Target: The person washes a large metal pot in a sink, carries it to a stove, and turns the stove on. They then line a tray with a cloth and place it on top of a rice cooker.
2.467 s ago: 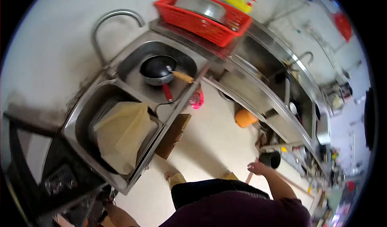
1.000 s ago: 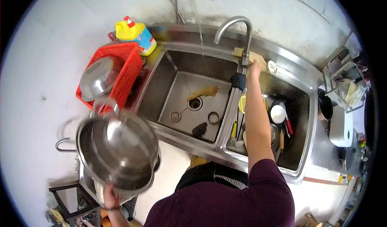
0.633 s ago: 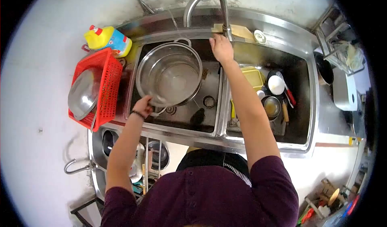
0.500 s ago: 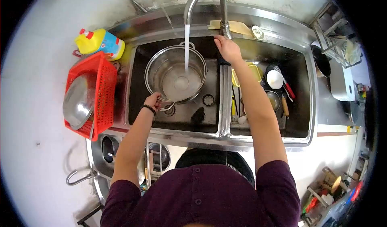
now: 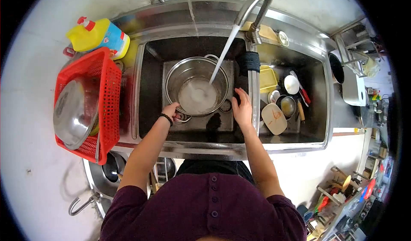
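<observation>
A steel pot [image 5: 172,84] sits in the left sink basin [image 5: 150,125] with cloudy water in it. The running faucet [image 5: 252,9] pours a stream into it from the upper right. With its fingers closed, my left hand [image 5: 170,111] grips the pot at its near handle [image 5: 183,119], lower left. My right hand [image 5: 243,108] hovers over the basin's right side, just right of the pot, fingers apart and nothing in them. A black cloth [image 5: 248,62] hangs over the sink divider beyond it.
In the right basin are a yellow basket [image 5: 268,79], a white bowl [image 5: 291,84], a beige lid [image 5: 274,119], a small metal bowl [image 5: 287,105] and utensils. A red basket [image 5: 112,104] holding a metal bowl [image 5: 70,114] stands left, below a yellow detergent bottle [image 5: 95,34].
My right hand has come down from the faucet base to beside the pot. My left hand stays at the pot's near handle. The head view has shifted, and water still runs.
</observation>
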### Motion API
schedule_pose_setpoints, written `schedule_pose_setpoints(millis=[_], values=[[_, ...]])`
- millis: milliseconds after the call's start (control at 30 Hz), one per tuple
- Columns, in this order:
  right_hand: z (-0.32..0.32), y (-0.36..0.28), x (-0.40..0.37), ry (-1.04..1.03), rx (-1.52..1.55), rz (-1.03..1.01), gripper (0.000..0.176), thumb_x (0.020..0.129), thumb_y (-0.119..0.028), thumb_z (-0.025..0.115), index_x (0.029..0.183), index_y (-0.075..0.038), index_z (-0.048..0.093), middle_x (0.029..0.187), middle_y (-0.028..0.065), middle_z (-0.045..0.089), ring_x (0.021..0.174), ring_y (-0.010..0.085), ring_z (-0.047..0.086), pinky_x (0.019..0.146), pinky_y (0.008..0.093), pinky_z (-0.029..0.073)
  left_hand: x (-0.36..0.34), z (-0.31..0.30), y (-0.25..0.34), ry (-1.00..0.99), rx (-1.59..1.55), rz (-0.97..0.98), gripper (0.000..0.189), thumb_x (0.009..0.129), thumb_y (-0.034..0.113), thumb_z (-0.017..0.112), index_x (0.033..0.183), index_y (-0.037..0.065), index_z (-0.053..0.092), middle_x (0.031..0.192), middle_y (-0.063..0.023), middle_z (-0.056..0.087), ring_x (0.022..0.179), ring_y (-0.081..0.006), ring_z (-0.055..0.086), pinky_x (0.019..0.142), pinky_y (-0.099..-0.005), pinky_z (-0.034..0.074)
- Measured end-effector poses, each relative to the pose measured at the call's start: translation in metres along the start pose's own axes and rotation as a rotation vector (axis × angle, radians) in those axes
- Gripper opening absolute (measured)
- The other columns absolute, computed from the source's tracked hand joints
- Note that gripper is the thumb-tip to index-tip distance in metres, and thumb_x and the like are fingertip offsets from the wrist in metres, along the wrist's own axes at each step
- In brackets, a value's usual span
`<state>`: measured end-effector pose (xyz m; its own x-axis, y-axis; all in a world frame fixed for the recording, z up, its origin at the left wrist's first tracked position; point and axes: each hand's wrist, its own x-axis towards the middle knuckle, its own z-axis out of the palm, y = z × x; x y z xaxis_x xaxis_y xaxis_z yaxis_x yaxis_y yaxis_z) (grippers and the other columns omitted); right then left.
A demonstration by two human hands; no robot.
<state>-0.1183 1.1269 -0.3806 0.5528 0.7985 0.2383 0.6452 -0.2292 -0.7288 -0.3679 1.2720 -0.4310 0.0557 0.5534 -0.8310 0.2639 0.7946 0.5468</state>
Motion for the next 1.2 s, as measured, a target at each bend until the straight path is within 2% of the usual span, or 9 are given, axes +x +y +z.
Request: schedule_pose_setpoints(millis=[300,467,733,867,933,1000,1067,1133,1200], values=[[-0.019,-0.022,-0.055,-0.193,0.137,0.113,0.017,0.078,-0.011,0.054,0.092,-0.002,0.058,0.085,0.0155,0.060,0.076,0.0313,0.058,0.066,0.0350,0.047,0.009,0.014,-0.018,0.003,0.072,-0.126,0.023,0.075,0.028,0.054,0.070,0.007,0.051,0.054,-0.0037,0.047,0.039,-0.0143,0.042,0.034,-0.0298,0.029],[-0.029,-0.030,-0.080,-0.339,0.136,0.018,0.015,0.078,-0.009,0.053,0.090,-0.001,0.059,0.087,0.0153,0.060,0.077,0.0293,0.059,0.066,0.0325,0.047,0.015,0.020,-0.018,-0.041,0.050,-0.122,0.022,0.077,0.028,0.051,0.071,0.007,0.051,0.056,-0.0058,0.052,0.038,-0.0138,0.042,0.033,-0.0294,0.028],[-0.094,-0.028,-0.084,-0.235,0.193,0.021,0.013,0.076,-0.009,0.055,0.086,-0.002,0.060,0.081,0.0140,0.061,0.073,0.0281,0.059,0.065,0.0336,0.047,-0.047,0.013,-0.009,-0.005,-0.142,-0.068,0.016,0.075,0.023,0.057,0.068,0.011,0.050,0.052,-0.0006,0.041,0.039,-0.0113,0.036,0.036,-0.0261,0.029],[-0.139,-0.043,0.016,-0.195,0.115,0.005,0.024,0.083,-0.022,0.050,0.095,-0.003,0.058,0.074,0.0165,0.059,0.065,0.0299,0.058,0.058,0.0364,0.047,-0.101,-0.003,0.026,-0.051,0.008,0.025,0.020,0.073,0.026,0.058,0.063,0.012,0.048,0.050,-0.0008,0.040,0.037,-0.0140,0.036,0.037,-0.0285,0.029],[-0.131,-0.073,0.099,0.042,0.524,-0.162,0.039,0.083,-0.026,0.047,0.112,0.000,0.047,0.096,0.0180,0.058,0.090,0.0260,0.057,0.076,0.0310,0.044,-0.129,-0.005,0.050,-0.112,0.087,0.049,0.021,0.073,0.027,0.058,0.062,0.012,0.047,0.047,-0.0001,0.037,0.036,-0.0136,0.035,0.038,-0.0289,0.028],[-0.117,-0.118,0.172,-0.004,0.783,0.060,0.075,0.072,-0.036,0.059,0.122,0.010,0.029,0.121,0.0256,0.040,0.113,0.0313,0.040,0.092,0.0339,0.034,-0.157,0.008,0.070,-0.099,0.116,0.111,0.021,0.074,0.026,0.058,0.063,0.012,0.047,0.046,0.0006,0.035,0.036,-0.0125,0.034,0.039,-0.0273,0.028],[-0.101,-0.148,0.212,-0.200,0.993,0.262,0.083,0.072,-0.036,0.061,0.129,0.006,0.017,0.131,0.0203,0.029,0.122,0.0252,0.028,0.096,0.0327,0.027,-0.178,0.015,0.083,-0.156,0.174,0.112,0.021,0.077,0.027,0.056,0.065,0.013,0.048,0.042,0.0033,0.032,0.035,-0.0103,0.032,0.037,-0.0247,0.026],[-0.063,-0.152,0.230,-0.077,1.132,0.173,0.070,0.072,-0.035,0.062,0.121,0.006,0.033,0.119,0.0184,0.043,0.111,0.0237,0.041,0.091,0.0331,0.032,-0.183,0.024,0.089,-0.194,0.167,0.153,0.020,0.075,0.026,0.060,0.065,0.014,0.047,0.046,0.0040,0.036,0.035,-0.0101,0.033,0.037,-0.0248,0.026],[-0.067,-0.128,0.233,-0.097,0.891,0.270,0.056,0.067,-0.034,0.064,0.104,0.005,0.050,0.097,0.0166,0.058,0.093,0.0254,0.054,0.082,0.0345,0.040,-0.206,0.046,0.092,-0.197,0.175,0.176,0.020,0.074,0.025,0.062,0.066,0.015,0.046,0.050,0.0036,0.039,0.037,-0.0099,0.035,0.037,-0.0244,0.027]])
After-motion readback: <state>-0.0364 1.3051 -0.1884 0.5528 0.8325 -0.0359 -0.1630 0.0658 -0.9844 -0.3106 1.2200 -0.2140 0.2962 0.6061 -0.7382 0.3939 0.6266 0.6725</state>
